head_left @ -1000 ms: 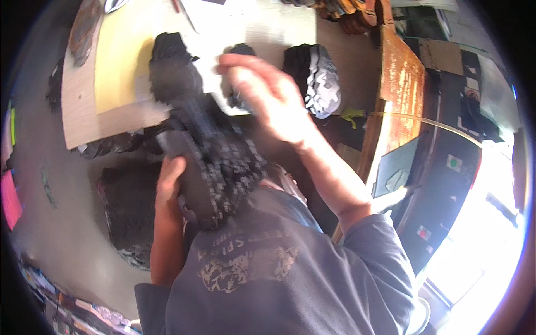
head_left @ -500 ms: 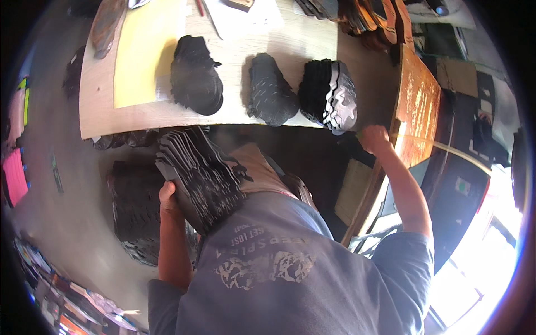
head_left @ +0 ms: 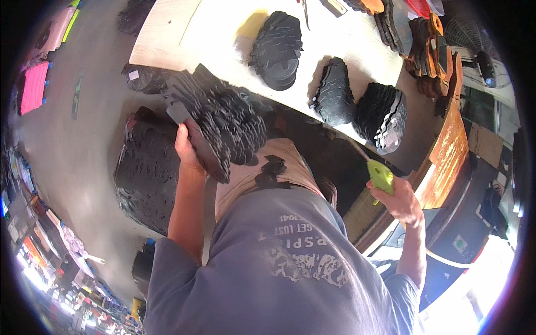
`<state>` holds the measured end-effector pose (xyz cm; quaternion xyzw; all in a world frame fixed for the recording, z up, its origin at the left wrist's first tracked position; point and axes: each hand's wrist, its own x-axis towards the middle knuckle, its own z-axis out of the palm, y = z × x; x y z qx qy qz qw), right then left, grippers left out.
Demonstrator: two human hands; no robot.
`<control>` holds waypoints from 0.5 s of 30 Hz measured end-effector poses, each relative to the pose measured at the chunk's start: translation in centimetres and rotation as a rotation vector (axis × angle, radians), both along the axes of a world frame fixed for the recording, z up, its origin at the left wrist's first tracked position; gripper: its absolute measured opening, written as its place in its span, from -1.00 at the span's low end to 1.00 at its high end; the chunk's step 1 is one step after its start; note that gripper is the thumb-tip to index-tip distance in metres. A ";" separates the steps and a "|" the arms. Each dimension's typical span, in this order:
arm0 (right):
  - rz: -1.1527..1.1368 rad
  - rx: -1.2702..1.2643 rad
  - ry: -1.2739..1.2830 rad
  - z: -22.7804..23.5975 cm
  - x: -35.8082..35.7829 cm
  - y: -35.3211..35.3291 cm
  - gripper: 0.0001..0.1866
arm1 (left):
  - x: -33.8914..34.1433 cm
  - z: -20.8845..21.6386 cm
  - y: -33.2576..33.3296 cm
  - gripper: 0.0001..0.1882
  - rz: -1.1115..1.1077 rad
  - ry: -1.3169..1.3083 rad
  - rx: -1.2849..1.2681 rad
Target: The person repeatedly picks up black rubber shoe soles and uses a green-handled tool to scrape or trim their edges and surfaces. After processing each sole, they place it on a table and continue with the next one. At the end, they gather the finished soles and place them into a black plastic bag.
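Fingers and stack edges out of sight

The left hand [head_left: 187,149] had its fingers buried behind the stack of black soles [head_left: 220,124]; the orange soles [head_left: 430,61] on the worktop [head_left: 223,28] blurred toward the rim.

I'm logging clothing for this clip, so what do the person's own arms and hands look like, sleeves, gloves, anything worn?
Both forearms are bare. The left hand and right hand wear no gloves, and no watch or rings show. Short blue-grey T-shirt sleeves end at the upper arms.

Daylight floods in from the lower right, overexposing that corner. The pale counter [head_left: 368,44] shows short soft shadows. Fisheye bending and dark vignetting mark the rim.
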<state>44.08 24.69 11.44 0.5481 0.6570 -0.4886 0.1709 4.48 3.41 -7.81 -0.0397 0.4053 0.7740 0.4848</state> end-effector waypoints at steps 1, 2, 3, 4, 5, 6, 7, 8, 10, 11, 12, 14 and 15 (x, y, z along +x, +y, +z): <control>-0.052 0.004 0.072 1.4 -1.8 -0.7 -0.73 | -0.2 0.3 0.3 -0.10 0.023 0.003 -0.022; -0.114 0.024 0.123 2.6 -3.4 -1.8 -0.78 | -0.3 0.6 0.5 -0.12 0.041 -0.036 0.045; 0.097 0.224 0.195 3.0 -5.0 -2.7 -0.76 | -0.3 0.7 0.7 -0.16 0.026 -0.084 0.032; 0.258 0.303 0.178 3.2 -6.3 -3.7 -0.74 | -0.3 0.9 0.7 -0.19 0.013 -0.130 0.016; 0.454 0.290 0.197 2.9 -7.5 -4.1 -0.72 | -0.3 1.1 0.8 -0.22 0.000 -0.177 -0.003; 0.537 0.272 0.218 2.9 -8.3 -4.4 -0.69 | -0.3 1.2 0.8 -0.38 0.021 -0.154 -0.098; 0.426 0.382 0.210 2.8 -8.8 -4.5 -0.69 | -0.3 1.2 0.8 -0.36 0.022 -0.144 -0.110; 0.342 0.460 0.197 2.8 -9.1 -4.5 -0.69 | -0.4 1.3 0.8 -0.35 0.045 -0.143 -0.135; 0.222 0.396 -0.003 2.9 -9.2 -4.4 -0.69 | -0.4 1.5 0.8 -0.23 0.057 -0.110 -0.135; 0.427 0.326 0.079 3.0 -9.3 -4.3 -0.69 | -0.4 1.7 0.9 -0.23 0.058 -0.089 -0.099; 0.461 0.396 0.217 3.0 -9.3 -4.2 -0.69 | -0.4 2.0 0.9 -0.23 0.070 -0.087 -0.138; 0.376 0.503 0.231 3.1 -9.3 -4.3 -0.69 | -0.3 2.8 1.0 -0.23 0.067 -0.127 0.030; 0.255 0.562 0.175 3.1 -9.5 -4.4 -0.69 | -0.2 3.4 0.8 -0.24 0.068 -0.155 0.089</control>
